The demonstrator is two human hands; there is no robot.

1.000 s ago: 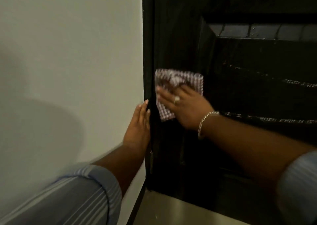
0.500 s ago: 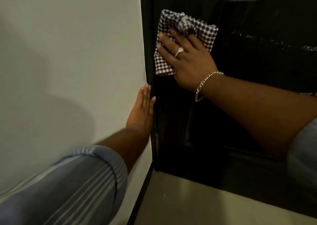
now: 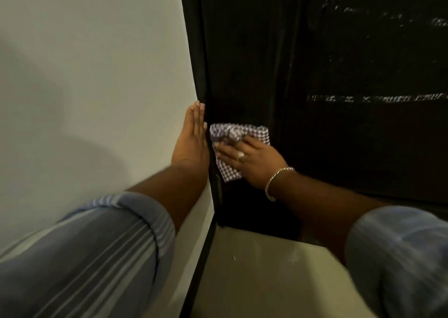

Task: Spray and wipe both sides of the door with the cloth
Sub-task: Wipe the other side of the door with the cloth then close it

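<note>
The dark door [image 3: 339, 136] fills the right of the head view, with pale wet streaks on its upper right panel. A folded brown-and-white checked cloth [image 3: 228, 133] lies flat against the door near its left edge, low down. My right hand [image 3: 252, 162] presses the cloth to the door with straight fingers; it wears a ring and a bracelet. My left hand [image 3: 192, 138] rests flat on the white wall beside the door frame, fingers straight and pointing up. No spray bottle is in view.
The white wall [image 3: 84, 87] takes up the left half. A black door frame [image 3: 196, 51] runs down between wall and door. Pale floor [image 3: 261, 274] shows below the door, with a dark skirting strip along the wall's foot.
My right hand has slid the cloth down the door from its higher spot half a second ago. The view tilted down. My left hand stays on the wall.
</note>
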